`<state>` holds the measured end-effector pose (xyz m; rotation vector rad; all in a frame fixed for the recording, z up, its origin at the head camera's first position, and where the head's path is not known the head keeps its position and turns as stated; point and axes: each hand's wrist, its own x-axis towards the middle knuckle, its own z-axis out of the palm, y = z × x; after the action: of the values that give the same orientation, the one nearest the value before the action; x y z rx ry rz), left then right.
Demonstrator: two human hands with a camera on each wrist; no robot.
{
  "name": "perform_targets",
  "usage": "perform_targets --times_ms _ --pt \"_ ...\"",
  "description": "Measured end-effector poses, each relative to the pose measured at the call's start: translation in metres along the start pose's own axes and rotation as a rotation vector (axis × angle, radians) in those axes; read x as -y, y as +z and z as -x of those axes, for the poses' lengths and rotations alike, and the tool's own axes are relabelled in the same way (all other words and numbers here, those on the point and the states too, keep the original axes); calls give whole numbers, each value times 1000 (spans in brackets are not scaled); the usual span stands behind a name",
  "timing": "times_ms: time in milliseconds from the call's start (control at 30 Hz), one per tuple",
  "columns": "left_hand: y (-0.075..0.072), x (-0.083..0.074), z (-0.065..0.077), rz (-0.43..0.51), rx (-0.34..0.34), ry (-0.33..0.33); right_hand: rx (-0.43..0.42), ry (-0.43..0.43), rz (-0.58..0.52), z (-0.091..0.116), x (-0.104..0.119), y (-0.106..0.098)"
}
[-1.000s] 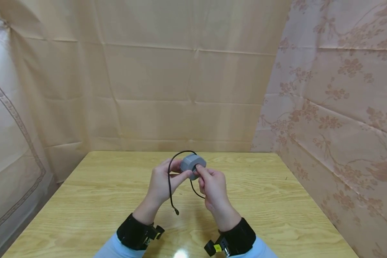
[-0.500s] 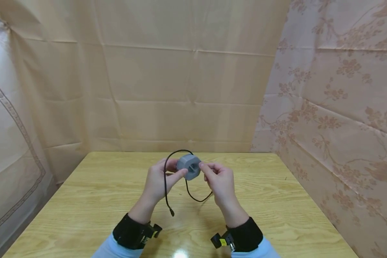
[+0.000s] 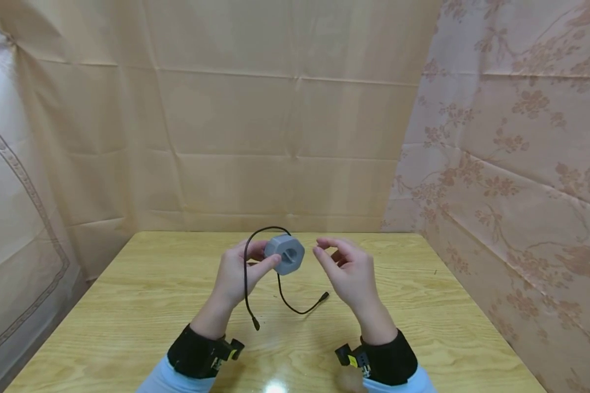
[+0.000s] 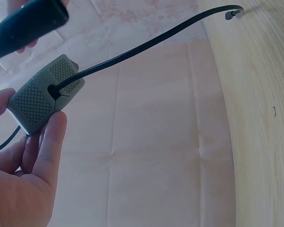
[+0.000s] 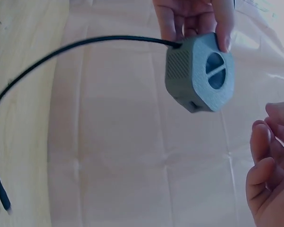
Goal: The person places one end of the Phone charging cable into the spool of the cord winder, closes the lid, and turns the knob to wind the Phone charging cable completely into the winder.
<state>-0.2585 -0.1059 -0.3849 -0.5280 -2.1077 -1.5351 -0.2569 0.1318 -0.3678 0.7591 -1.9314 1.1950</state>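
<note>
Between thumb and fingers my left hand (image 3: 237,274) holds a grey hexagonal cable winder (image 3: 291,266) above the table. A round recess with a bar across it shows on the winder's face, turned toward me. Black cable (image 3: 246,273) comes out at two sides: one length arches over the left hand, the other hangs below and curves right to its connector (image 3: 323,297). In the left wrist view, textured grip patches mark the winder's side (image 4: 33,104). My right hand (image 3: 358,275) hovers to the right, apart from winder and cable, fingers loosely bent and holding nothing.
A light wood-grain table (image 3: 152,305) lies beneath both hands. Behind it hangs a beige cloth (image 3: 226,136), with a flowered cloth (image 3: 511,164) on the right and a pale one (image 3: 19,218) on the left.
My right hand has come away from the winder's face, let go of the cable end, and moved right. The left hand has shifted slightly left with the winder; its recess is now uncovered.
</note>
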Motion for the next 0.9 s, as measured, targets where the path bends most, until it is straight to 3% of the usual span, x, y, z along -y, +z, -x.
perform_targets --times_ms 467,667,900 --pt "-3 -3 1 5 30 -63 76 -438 324 -7 -5 -16" --pt "-4 -2 1 20 72 -57 131 -527 392 -7 -6 -16" --pt "-2 0 0 51 122 -65 199 -563 412 -5 -7 -14"
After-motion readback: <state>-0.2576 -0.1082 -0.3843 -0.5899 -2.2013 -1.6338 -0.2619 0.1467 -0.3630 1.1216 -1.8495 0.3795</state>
